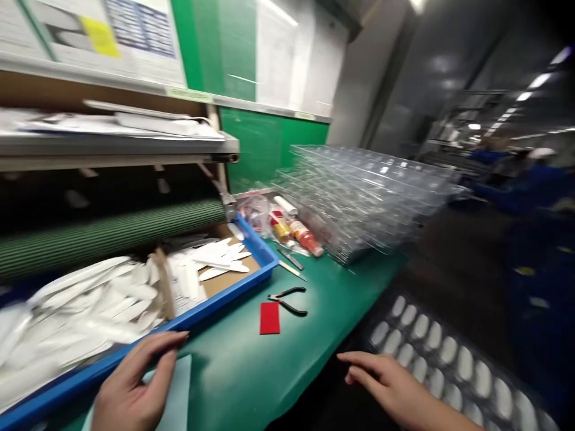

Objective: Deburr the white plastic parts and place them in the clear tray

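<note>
My left hand (137,380) is open with nothing in it, over a pale blue sheet (179,389) at the front edge of a blue tray (258,276). White flat oblong parts (112,299) fill the tray's left side. To the right, my right hand (381,377) hovers past the table edge, fingers loosely apart and no object in them. It is nearest a clear tray of white oval parts (465,364). Between the hands, further back on the green table (233,365), lie a red rectangular piece (269,318) and cutting pliers (291,292) with black handles.
A tall stack of clear plastic trays (368,197) stands at the table's back right. Bottles (305,236), a knife-like tool (290,257) and a thin stick (293,271) lie beside it. A green ribbed roller belt (112,230) runs behind the blue tray, under a shelf (117,146).
</note>
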A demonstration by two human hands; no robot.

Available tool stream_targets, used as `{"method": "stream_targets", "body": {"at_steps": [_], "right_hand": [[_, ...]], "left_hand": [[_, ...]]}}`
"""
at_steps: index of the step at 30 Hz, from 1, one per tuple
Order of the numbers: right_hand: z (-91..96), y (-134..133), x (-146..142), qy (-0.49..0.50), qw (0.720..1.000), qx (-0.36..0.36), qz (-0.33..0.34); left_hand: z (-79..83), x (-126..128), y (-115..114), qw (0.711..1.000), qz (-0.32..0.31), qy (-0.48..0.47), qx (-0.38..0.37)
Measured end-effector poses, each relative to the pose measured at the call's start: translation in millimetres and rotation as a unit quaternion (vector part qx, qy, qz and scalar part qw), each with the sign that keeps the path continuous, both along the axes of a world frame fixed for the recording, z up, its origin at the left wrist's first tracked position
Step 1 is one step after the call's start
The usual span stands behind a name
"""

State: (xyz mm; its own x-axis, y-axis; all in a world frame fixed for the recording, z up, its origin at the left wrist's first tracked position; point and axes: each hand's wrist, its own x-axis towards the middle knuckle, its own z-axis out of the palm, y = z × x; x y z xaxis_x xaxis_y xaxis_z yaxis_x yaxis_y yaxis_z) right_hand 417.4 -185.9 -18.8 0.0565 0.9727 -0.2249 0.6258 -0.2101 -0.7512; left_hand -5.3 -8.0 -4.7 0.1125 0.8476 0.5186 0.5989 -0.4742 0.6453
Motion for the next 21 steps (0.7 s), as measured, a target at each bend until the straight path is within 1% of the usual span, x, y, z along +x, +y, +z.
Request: {"method": "stream_targets", "body": {"at_steps": [2,3,4,6,8,9,10,12,15,18,19,21], "right_hand": [[32.7,27,-5,-0.007,0.999,0.024,0.021],[49.5,45,-9,-0.016,0.998,0.047,0.035],[65.7,65,-15,-0.030,0.995,0.075,0.055],[93.3,116,-35,-0.063,0.981,0.136,0.120],[109.4,173,-65,-0.093,0.962,0.185,0.179],[112.1,202,-83,-0.110,0.955,0.190,0.197],[111.5,230,-104,-0.133,0.952,0.182,0.206],[102.0,282,-148,-0.204,0.943,0.137,0.225],[78.1,342,-209,-0.226,0.939,0.100,0.240],[55.6,380,-252,-0.236,0.939,0.084,0.237],[49.7,388,-260,-0.241,0.938,0.082,0.237],[41.3,402,-269,-0.253,0.935,0.072,0.239]], "left_hand": [[-4.4,-4,-1,0.999,-0.001,-0.021,-0.036],[-4.8,-4,0,0.998,-0.006,-0.036,-0.052],[-4.2,-2,1,0.996,-0.008,-0.051,-0.067],[-1.0,2,1,0.992,-0.009,-0.076,-0.097],[1.9,6,1,0.986,-0.016,-0.094,-0.134],[2.5,7,1,0.983,-0.020,-0.098,-0.156],[2.5,8,2,0.979,-0.021,-0.098,-0.178],[0.8,8,3,0.973,-0.016,-0.091,-0.212],[-1.9,7,5,0.972,0.000,-0.089,-0.217],[0.5,9,3,0.971,0.005,-0.112,-0.212],[2.5,11,2,0.970,0.010,-0.119,-0.212],[7.1,14,-1,0.968,0.024,-0.127,-0.213]]}}
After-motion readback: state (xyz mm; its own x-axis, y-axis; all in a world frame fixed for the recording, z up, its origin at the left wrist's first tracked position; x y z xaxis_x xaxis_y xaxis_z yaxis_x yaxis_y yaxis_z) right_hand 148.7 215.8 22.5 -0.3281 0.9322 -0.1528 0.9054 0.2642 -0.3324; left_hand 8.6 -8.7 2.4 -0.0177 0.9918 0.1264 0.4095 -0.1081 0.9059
